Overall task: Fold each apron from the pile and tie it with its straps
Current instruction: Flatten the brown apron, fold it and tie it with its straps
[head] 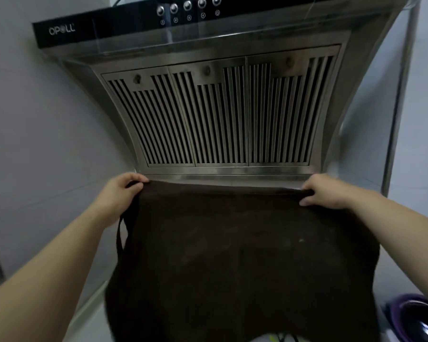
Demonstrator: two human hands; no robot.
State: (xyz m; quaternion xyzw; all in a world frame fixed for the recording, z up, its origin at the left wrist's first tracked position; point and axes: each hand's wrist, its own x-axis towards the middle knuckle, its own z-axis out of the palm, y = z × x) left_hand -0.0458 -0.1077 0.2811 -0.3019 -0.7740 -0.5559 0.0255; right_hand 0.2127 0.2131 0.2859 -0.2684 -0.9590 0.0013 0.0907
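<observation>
Dark brown fabric apron [245, 255] hangs spread in the air in front of the person, held up by its top edge before a stainless-steel range hood with slotted filter panels [215, 114]. The left hand [127, 191] grips the upper left corner, fingers curled over the hem with the cloth bunched under them. The right hand [329, 192] pinches the upper right corner, thumb below and fingers folded over the edge. Between the two hands the hem runs nearly taut and level. One thin dark strap [120, 233] dangles in a loop just beside the left corner; no other strap can be made out.

Judged from this, the step in hand is the opening-out of one apron, before any fold is made: the cloth shows a single layer and nothing is tied. The next move probably calls for bringing the two corners together, or laying the apron down flat, with the loose strap kept clear of the fold so it stays free for tying.

At the lower right corner sits a purple bowl [415, 317], blurred and partly cut off. Its inside looks dark and glossy; whether it holds anything cannot be told. The pile of aprons is not in view.
</observation>
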